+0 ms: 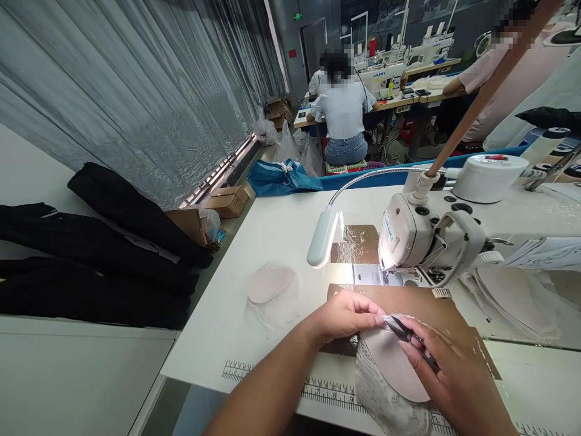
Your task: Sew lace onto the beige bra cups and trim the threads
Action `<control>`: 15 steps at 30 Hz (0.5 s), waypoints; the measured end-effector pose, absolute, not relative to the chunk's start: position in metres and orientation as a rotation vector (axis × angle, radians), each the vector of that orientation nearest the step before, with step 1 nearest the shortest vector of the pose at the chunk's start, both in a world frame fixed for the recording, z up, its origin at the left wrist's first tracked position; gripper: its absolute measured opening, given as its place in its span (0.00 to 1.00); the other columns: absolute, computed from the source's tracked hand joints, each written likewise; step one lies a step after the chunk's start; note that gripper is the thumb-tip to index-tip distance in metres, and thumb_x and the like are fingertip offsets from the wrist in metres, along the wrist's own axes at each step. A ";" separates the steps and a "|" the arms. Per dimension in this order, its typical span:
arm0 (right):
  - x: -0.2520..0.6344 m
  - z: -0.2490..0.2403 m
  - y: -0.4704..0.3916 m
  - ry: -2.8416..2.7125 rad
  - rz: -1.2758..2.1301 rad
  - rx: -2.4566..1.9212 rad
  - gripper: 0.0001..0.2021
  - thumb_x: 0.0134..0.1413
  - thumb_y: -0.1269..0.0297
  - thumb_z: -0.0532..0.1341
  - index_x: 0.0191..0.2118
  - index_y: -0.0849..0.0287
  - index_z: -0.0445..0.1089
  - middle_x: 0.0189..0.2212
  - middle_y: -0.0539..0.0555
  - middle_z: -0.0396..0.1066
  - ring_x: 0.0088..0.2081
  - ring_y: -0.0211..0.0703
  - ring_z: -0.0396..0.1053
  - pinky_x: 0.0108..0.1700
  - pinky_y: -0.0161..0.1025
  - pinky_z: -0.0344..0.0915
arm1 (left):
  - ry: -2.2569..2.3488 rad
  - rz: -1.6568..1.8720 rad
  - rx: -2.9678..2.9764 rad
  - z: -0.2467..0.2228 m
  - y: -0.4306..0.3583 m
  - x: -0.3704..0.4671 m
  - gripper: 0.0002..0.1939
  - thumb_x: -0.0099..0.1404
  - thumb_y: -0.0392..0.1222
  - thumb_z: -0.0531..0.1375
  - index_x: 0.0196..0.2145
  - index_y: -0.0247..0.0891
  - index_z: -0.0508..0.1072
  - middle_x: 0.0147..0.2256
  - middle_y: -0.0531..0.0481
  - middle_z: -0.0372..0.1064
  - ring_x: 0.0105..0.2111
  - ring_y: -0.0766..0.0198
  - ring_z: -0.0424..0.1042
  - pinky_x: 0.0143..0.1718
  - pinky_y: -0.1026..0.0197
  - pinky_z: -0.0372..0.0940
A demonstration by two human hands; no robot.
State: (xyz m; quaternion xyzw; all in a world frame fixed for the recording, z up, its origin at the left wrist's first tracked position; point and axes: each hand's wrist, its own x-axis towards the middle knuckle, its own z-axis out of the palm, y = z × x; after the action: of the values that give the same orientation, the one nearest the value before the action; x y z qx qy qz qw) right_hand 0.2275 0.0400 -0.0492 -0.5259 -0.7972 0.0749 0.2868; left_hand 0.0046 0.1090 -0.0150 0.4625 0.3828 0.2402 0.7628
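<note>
Between the thumb and fingers of my left hand (351, 318) is pinched the top edge of a white lace piece (379, 384), which has a pale beige oval pad (399, 366) lying on it. My right hand (447, 363) is closed around small dark thread snips (420, 346). Their blades point left and touch the lace edge right beside my left fingertips. Both hands are just in front of the sewing machine (408, 233), over brown tape on the table. Whether the blades are parted on a thread is too small to tell.
Another beige pad with sheer fabric (272, 287) lies left on the white table (218, 327). A lamp (323, 236) hangs over the needle area. More cut pieces (512, 297) are stacked under the machine arm. A printed ruler runs along the front edge. Co-workers sit beyond.
</note>
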 end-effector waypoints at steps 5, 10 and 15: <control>0.217 -0.042 0.036 -1.979 0.280 -1.504 0.16 0.62 0.55 0.54 0.51 0.51 0.72 0.45 0.54 0.78 0.45 0.50 0.77 0.47 0.43 0.74 | 0.736 0.489 0.963 -0.017 0.108 0.005 0.24 0.49 0.49 0.74 0.40 0.31 0.79 0.34 0.47 0.74 0.33 0.66 0.71 0.41 0.61 0.64; 0.215 -0.041 0.035 -1.956 0.295 -1.521 0.16 0.63 0.55 0.54 0.51 0.50 0.72 0.44 0.53 0.78 0.43 0.50 0.77 0.47 0.43 0.73 | 0.769 0.479 0.960 -0.019 0.107 0.004 0.24 0.49 0.49 0.74 0.38 0.30 0.79 0.31 0.49 0.73 0.29 0.69 0.69 0.35 0.64 0.63; 0.216 -0.042 0.034 -1.964 0.279 -1.460 0.16 0.63 0.55 0.54 0.51 0.51 0.71 0.45 0.54 0.78 0.45 0.50 0.77 0.49 0.44 0.72 | 0.792 0.490 0.938 -0.013 0.107 0.006 0.25 0.46 0.51 0.75 0.37 0.30 0.79 0.30 0.49 0.73 0.29 0.69 0.69 0.37 0.63 0.62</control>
State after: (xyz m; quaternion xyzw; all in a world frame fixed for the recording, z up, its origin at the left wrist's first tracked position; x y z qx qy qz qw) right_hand 0.2163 0.0339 -0.0424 -0.5589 -0.7520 0.1067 0.3328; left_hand 0.0060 0.1073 -0.0131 0.4357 0.3679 0.2274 0.7894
